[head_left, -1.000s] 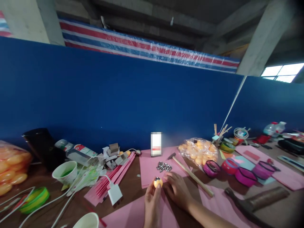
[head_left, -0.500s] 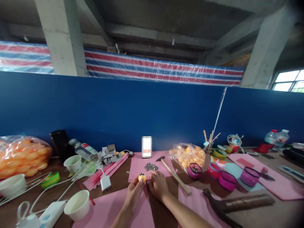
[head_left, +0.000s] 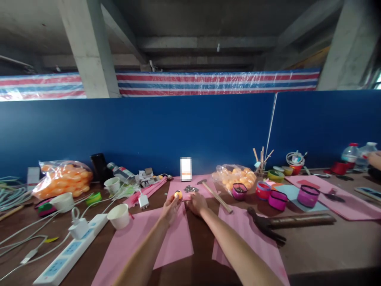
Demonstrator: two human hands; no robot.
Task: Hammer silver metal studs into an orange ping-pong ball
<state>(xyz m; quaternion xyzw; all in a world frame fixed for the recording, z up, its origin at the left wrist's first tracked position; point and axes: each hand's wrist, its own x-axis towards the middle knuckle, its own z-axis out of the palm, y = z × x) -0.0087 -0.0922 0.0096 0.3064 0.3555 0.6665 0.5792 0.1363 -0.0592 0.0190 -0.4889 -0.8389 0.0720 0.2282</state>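
My left hand (head_left: 170,209) pinches a small orange ball (head_left: 178,194) between thumb and fingers. Dark marks show on the ball's upper side. To its right, my right hand (head_left: 197,203) rests low over the pink sheet's near edge with its fingers curled inward. Whatever those fingertips hold, if anything, is hidden. Just beyond them a pile of small shiny metal pieces (head_left: 191,189) lies on the pink sheet (head_left: 175,182). A small hammer (head_left: 218,196) with a wooden handle lies right of my right hand.
Clear bags of orange balls stand at left (head_left: 70,180) and right (head_left: 235,176). A claw hammer (head_left: 300,221) lies at front right, near purple containers (head_left: 278,200). White cups (head_left: 118,216) and a power strip (head_left: 71,250) with cables occupy the left. Another person's hand (head_left: 374,159) shows at far right.
The camera view has shifted and levelled, so the table appears higher and more of its left side shows. My left hand keeps the orange ball; my right hand stays by the metal pieces.
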